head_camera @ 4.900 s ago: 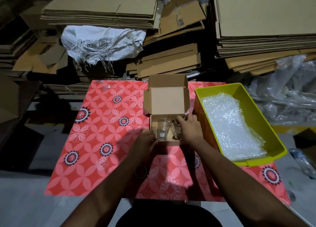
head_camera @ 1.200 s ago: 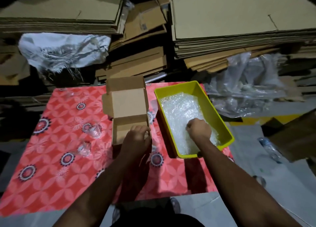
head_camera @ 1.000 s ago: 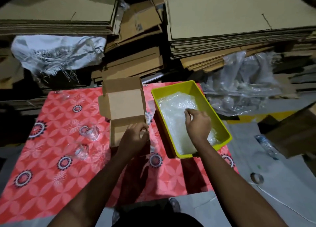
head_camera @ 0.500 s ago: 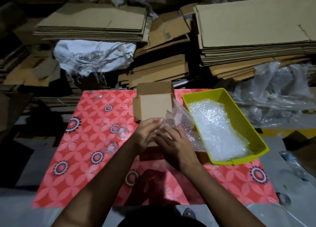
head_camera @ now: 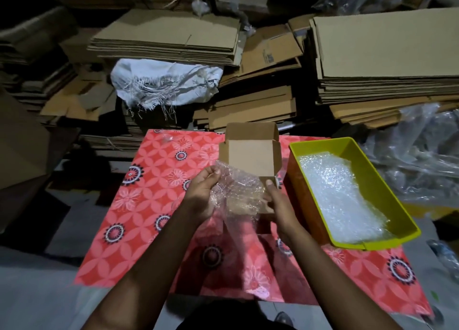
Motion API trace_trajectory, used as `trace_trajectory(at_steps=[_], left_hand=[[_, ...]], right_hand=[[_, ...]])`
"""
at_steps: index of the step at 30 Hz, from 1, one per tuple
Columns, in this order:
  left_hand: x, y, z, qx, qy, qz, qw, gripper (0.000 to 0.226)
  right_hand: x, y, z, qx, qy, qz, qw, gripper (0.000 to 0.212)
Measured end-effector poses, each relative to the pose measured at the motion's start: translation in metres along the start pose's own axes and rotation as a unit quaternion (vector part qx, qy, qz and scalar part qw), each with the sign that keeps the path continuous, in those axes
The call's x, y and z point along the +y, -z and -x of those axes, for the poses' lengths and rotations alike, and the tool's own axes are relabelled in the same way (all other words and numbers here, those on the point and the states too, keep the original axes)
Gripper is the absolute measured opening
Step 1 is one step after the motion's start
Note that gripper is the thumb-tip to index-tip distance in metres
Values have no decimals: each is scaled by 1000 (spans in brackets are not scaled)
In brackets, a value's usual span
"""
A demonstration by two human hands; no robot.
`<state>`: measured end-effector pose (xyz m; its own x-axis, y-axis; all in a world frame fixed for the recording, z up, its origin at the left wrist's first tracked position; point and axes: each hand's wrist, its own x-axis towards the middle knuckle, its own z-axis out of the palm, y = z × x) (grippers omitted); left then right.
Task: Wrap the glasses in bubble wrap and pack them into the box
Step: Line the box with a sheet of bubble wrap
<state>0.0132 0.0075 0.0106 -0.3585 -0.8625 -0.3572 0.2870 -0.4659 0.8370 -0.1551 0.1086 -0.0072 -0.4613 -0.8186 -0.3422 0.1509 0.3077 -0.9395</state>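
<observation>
Head view. A person holds a crumpled sheet of clear bubble wrap above the red floral-patterned tabletop, directly in front of the small open brown cardboard box. The left hand pinches the sheet's upper left edge between thumb and curled fingers; the right hand has its grip closed on the right edge, thumb on top. The sheet sags between the two hands, partly hiding the box's lower half. More bubble wrap lies in the yellow rectangular plastic tray, just beside the box on the right.

The step in hand appears to be opening out a sheet ready for wrapping. The glasses themselves cannot be made out here; a faint clear object near the tabletop's far left edge may be one, but it is too indistinct to tell.

To do this well, the sheet is best pulled flat by drawing the hands apart, then laid on bare tabletop, not over the box, so a glass can be set on it and rolled. A creased sheet would probably cushion unevenly.
</observation>
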Motion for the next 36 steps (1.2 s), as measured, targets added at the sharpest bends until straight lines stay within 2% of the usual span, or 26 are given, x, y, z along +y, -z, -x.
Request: trace_trajectory(at_steps=[2,4,5,7,10,13,15,17,19,20,22,24,26,29,33,36], left_hand=[[3,2,2,-3,-3,-14,1000,13],[9,3,5,-10,-16,-20,1000,15],[13,4,6,-5,-26,-30,999,26],[24,0,12,2,-51,-50,997,37],[34,-2,14,19,-83,-71,994,18],[37,-2,12,-11,-106,-90,990,6],[37,-5,12,-29,-115,-123,985,6],[35,-7,14,-36,-125,-155,979,8],[32,-7,15,-39,-127,-174,976,13],[33,-8,17,-40,-126,-180,975,19],[36,-10,21,-52,-111,-186,975,36],[39,-14,24,-88,-103,-193,972,47],[42,-20,23,-94,-127,-206,966,43],[46,-27,14,-60,-167,-206,962,33],[52,-34,8,-30,-196,-230,953,24],[57,-41,4,7,-198,-211,957,28]], right_hand=[[-4,-3,-10,-118,-23,28,992,59],[-11,-6,-15,-192,-44,11,980,69],[-18,-7,-14,-216,-74,-12,973,80],[-34,-3,-15,-230,-106,-4,968,95],[-50,3,-19,-184,-97,90,974,99],[-61,0,-21,-239,-124,57,961,87],[-72,-5,-26,-235,-112,11,966,72],[-85,-8,-29,-237,-73,-38,968,43],[-101,-8,-30,-227,-17,-39,973,10],[-107,-7,-35,-213,10,-31,976,9],[-117,-4,-42,-199,70,-26,977,31],[-128,-1,-43,-208,141,-1,968,42],[-136,6,-38,-239,199,33,950,52],[-139,15,-33,-267,217,56,937,67],[-141,17,-27,-258,251,56,932,53],[-140,23,-26,-272,339,130,891,26]])
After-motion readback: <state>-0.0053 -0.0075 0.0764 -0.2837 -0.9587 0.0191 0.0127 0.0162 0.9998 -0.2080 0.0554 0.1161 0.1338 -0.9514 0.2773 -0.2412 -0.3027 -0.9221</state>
